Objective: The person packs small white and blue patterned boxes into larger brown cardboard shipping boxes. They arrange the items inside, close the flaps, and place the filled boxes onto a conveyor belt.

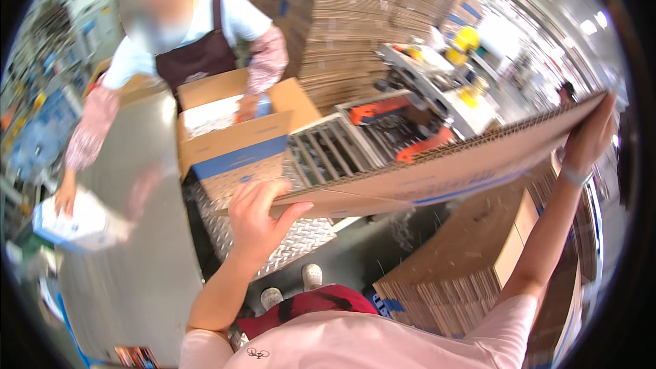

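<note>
A flattened corrugated cardboard box (410,184) with a blue stripe stretches between my two hands. My left hand (261,212) grips its near left end, the thumb on one face and the fingers over the top edge. At its far right end, my right hand (592,133) holds it with the fingers against the board. The sheet is tilted up to the right. Just beyond my left hand stands an open carton (241,159) with a blue band. It holds white boxes (210,115), and a co-worker's hand (248,107) reaches into it.
The co-worker's other hand rests on a white and blue box (77,220) at the metal table (138,266). A roller conveyor (328,154) runs to a taping machine (405,118) with orange parts. Flat cardboard stacks rise behind (348,36), and another stack (446,292) stands by my right side.
</note>
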Action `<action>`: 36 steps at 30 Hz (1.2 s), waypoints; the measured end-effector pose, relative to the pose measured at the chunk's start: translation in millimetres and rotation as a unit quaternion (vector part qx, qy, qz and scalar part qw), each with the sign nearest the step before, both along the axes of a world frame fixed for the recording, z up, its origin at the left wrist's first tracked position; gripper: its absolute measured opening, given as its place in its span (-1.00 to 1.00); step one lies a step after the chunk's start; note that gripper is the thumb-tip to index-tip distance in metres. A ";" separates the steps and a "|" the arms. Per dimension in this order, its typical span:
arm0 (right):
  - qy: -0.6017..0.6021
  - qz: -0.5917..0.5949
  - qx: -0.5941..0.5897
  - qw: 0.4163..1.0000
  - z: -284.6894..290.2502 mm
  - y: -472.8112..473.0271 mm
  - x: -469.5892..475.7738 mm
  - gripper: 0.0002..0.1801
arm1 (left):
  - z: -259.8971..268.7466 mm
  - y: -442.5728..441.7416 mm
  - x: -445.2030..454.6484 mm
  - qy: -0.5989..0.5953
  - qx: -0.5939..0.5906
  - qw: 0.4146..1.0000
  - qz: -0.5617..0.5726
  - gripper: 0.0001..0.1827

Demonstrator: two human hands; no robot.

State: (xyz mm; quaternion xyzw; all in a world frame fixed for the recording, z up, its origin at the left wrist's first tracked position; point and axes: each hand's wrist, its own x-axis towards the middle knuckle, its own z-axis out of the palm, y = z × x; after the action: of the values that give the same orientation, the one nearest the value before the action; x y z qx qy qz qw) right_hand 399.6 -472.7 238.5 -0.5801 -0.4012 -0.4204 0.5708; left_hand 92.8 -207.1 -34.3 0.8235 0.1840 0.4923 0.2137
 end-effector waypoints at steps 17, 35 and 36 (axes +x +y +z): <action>0.144 0.606 -0.703 0.344 -279.9 169.2 -19.5 -0.02 | -35.3 55.2 -22.1 -0.023 -0.149 0.897 0.416 -0.15; 0.073 0.429 -0.670 0.602 -263.7 253.8 -68.9 -0.30 | 30.9 47.5 -117.3 0.573 -0.121 0.810 -0.040 -0.12; 0.012 0.394 -0.678 0.620 -298.8 246.4 -97.3 -0.21 | 6.1 48.4 -116.6 0.613 -0.087 0.784 -0.034 -0.04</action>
State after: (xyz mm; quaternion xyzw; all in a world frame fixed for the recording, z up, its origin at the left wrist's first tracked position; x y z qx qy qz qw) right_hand 302.3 -226.3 -60.3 -0.5941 -0.7557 0.2428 0.1306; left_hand -23.8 -158.7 -28.2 0.9353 0.2901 -0.1425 0.1437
